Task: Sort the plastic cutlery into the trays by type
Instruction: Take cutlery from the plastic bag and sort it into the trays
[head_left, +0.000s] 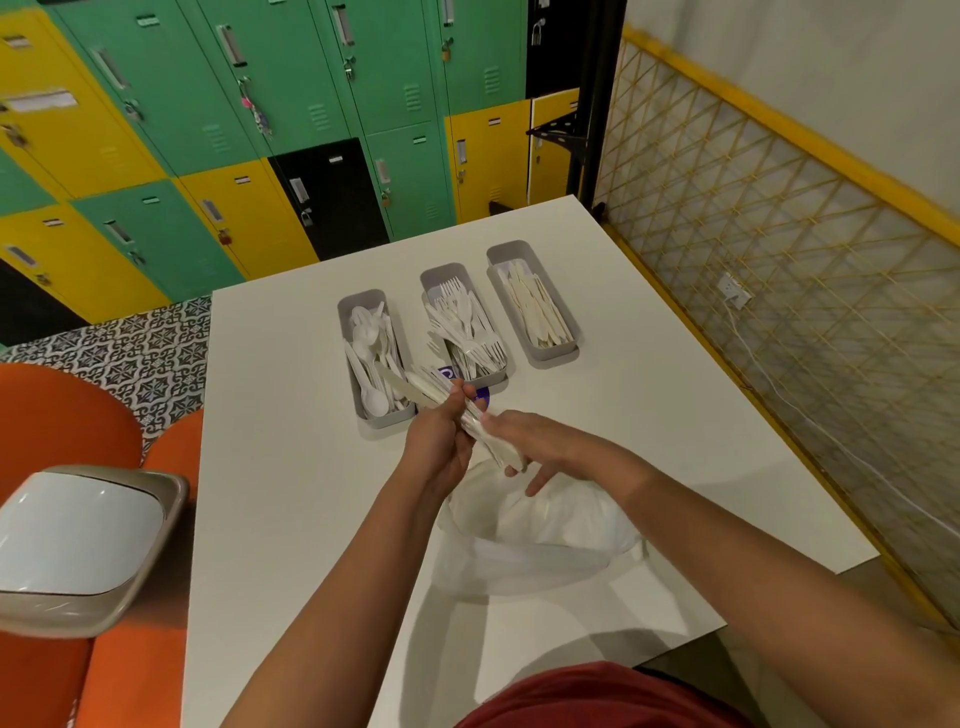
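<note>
A person in a red shirt is standing over a white surface, holding a bundle of white plastic cutlery in both hands. The left hand is gripping the bundle around its middle, thumb and fingers curled over it, with knife blades and fork tines fanning out past the fingers toward the trays. The right hand is closing its thumb and forefinger on the near end of the bundle, while its other fingers are hanging loosely spread below.

Directly beneath the hands, a crumpled white plastic bag is lying open on the surface. Just beyond the hands, three grey trays are sitting side by side, each with its long side running away from the person. The spoon tray, beyond the left hand, is holding white spoons, and the tips of the held bundle are reaching over its near end. The fork tray, straight ahead of the hands, is piled with white forks. The knife tray, beyond the right hand and farthest away, is holding cream-coloured knives lying lengthwise. A small purple item is showing between the spoon and fork trays, too hidden to identify.

To the left of the left arm, a bin with a pale swing lid is standing beside orange seating. Green, yellow and black lockers are lining the far wall, and a yellow-framed mesh fence is running along the right.
</note>
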